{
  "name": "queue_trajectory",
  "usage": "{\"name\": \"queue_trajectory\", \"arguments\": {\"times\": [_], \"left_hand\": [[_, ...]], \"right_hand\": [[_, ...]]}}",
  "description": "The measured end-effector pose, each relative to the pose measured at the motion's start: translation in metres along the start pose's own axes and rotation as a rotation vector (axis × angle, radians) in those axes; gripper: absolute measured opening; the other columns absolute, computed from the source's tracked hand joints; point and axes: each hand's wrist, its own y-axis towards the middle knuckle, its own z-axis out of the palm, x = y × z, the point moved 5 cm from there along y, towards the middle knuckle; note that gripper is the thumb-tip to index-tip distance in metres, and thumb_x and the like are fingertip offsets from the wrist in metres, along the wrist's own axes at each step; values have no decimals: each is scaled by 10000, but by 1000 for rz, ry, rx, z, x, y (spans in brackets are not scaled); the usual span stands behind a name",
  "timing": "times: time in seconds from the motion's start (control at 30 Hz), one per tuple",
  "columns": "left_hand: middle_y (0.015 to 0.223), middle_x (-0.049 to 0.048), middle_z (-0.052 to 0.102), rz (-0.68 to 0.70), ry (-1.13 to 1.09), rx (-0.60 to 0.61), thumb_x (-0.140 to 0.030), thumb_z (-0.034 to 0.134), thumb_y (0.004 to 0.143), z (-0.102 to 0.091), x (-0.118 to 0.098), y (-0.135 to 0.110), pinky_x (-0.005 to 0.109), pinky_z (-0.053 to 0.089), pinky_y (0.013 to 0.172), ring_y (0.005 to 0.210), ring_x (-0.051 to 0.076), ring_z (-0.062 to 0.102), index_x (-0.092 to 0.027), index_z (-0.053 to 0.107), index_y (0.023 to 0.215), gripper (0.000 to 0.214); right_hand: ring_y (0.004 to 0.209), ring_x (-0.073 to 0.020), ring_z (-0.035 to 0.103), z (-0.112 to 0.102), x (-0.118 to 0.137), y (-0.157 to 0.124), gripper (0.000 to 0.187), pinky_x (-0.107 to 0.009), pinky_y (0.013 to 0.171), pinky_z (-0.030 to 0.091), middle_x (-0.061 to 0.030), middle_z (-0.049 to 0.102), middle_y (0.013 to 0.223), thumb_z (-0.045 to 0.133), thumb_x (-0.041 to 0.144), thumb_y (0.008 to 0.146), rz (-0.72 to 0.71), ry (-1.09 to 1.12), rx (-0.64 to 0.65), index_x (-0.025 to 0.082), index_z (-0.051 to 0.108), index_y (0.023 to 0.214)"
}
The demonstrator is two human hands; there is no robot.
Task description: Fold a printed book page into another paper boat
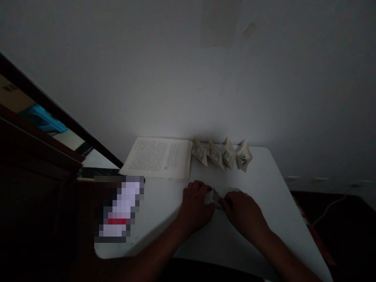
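Note:
Between my hands, low over the white table [164,203], is a small folded piece of printed paper [214,197]. My left hand [196,201] grips its left side with curled fingers. At its right edge, my right hand [242,209] pinches the paper between thumb and fingers. Both hands partly cover the paper, so its full shape is hidden. Just beyond them stand several folded paper boats in a row, among them a boat at the left end [199,152] and one at the right end [244,156]. All are made of printed paper.
A stack of printed sheets [155,158] lies at the back left of the table, against the wall [164,78]. A blurred-out object with a light surface [126,203] lies at the left edge. On the right, a pale cable [331,203] hangs beyond the table.

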Motion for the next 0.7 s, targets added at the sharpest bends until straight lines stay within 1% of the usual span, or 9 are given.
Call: {"name": "queue_trajectory", "arguments": {"times": [0.43,0.6,0.7], "left_hand": [[1098,47,491,-58,-16,74,-220,596,697,0,0,0,369,331,866,1018,234,430,-231,518,1084,395],[1089,54,498,-72,4,92,-257,593,711,0,1,-1,372,325,856,1010,242,428,-214,508,1095,396],[1061,58,506,-72,28,99,-278,595,716,-1,2,0,374,320,850,1000,244,433,-206,519,1068,367]], "right_hand": [[703,-214,566,2,-1,0,242,-318,654,346,-51,625,713,463,315,870,-11,-11,-9,193,605,716],[705,-217,564,4,-2,0,239,-324,658,346,-48,623,713,461,318,869,-6,0,-10,198,600,715],[711,-221,566,5,-2,0,236,-330,664,348,-49,623,717,460,318,869,-10,3,-10,197,599,721]]}}
